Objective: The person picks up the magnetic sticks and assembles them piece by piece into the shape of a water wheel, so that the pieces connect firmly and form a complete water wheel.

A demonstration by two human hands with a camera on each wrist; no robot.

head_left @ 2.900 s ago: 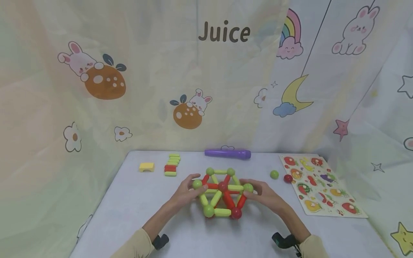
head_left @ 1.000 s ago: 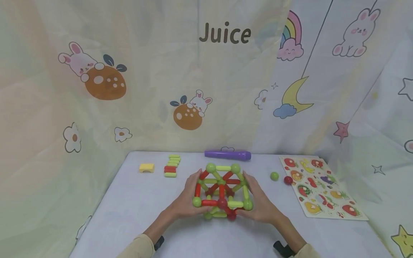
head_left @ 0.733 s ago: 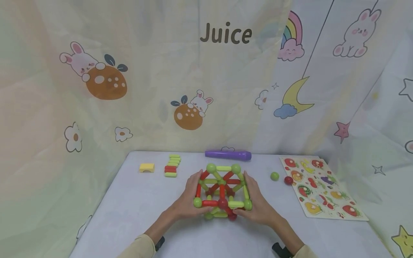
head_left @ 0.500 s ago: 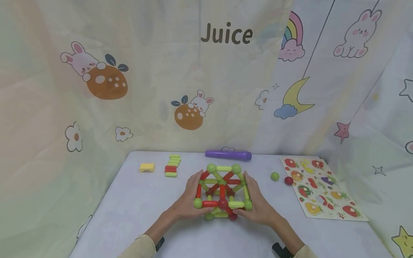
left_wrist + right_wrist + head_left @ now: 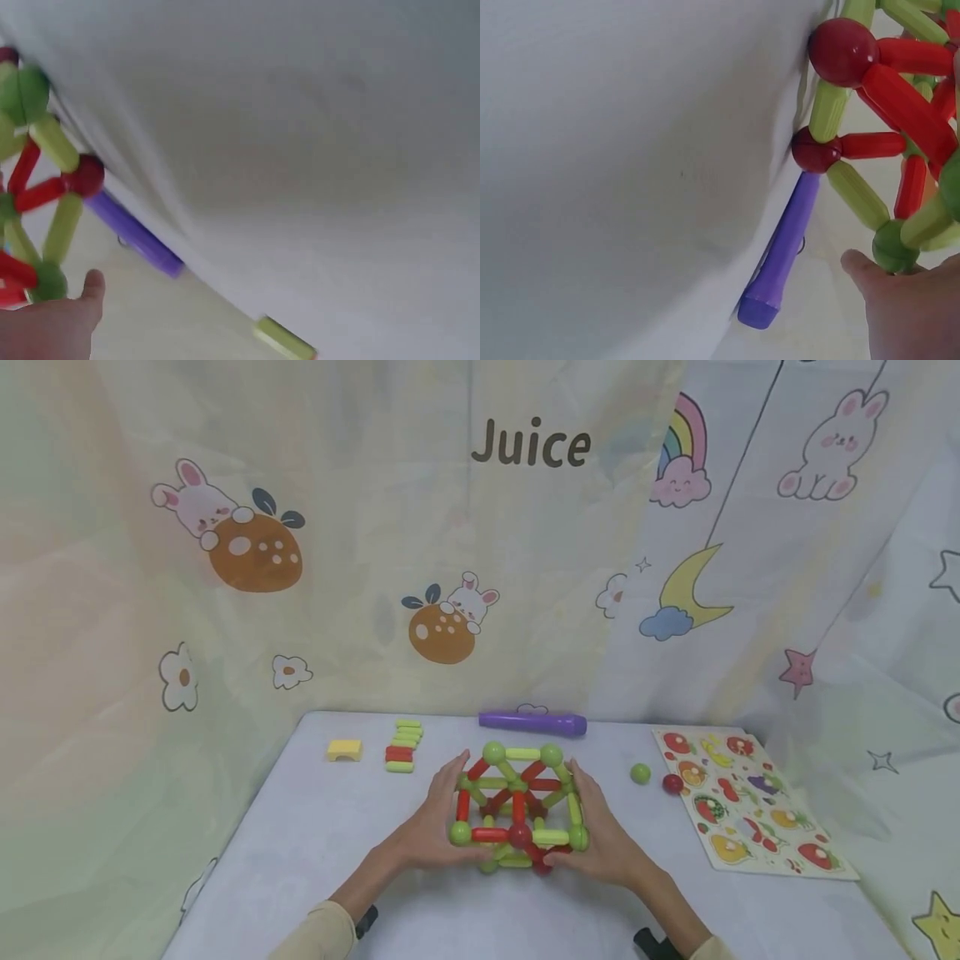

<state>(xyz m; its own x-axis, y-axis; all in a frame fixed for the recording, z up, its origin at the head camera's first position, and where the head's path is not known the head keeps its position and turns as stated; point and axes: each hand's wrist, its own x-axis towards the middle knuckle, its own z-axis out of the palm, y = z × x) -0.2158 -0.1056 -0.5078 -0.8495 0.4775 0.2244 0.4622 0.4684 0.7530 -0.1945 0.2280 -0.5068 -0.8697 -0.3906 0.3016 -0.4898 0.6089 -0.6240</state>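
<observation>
A framework of red and lime-green rods joined by red and green balls, a magnetic ball-and-rod structure (image 5: 518, 836), is between my two hands in the head view. My left hand (image 5: 429, 835) grips its left side, thumb at the near lower edge and fingers along the far side. On the opposite side my right hand (image 5: 609, 839) holds it in the same way. Whether its lowest balls touch the table cannot be told. Part of the structure (image 5: 83, 175) shows at the left of the left wrist view, and red balls and rods of the structure (image 5: 844, 52) fill the right wrist view's upper right.
Behind the structure lies a purple toy microphone (image 5: 532, 723) on the white table (image 5: 300, 860). Loose green and red rods (image 5: 400, 753) and a yellow arched block (image 5: 344, 750) are back left. A green ball (image 5: 641, 773), a red ball (image 5: 672, 784) and a fruit-picture board (image 5: 738, 852) are right.
Since the earliest frame the structure has been tilted to another side, and my hands have gone from its side balls to a wider grip. Over the last second it stays nearly still.
</observation>
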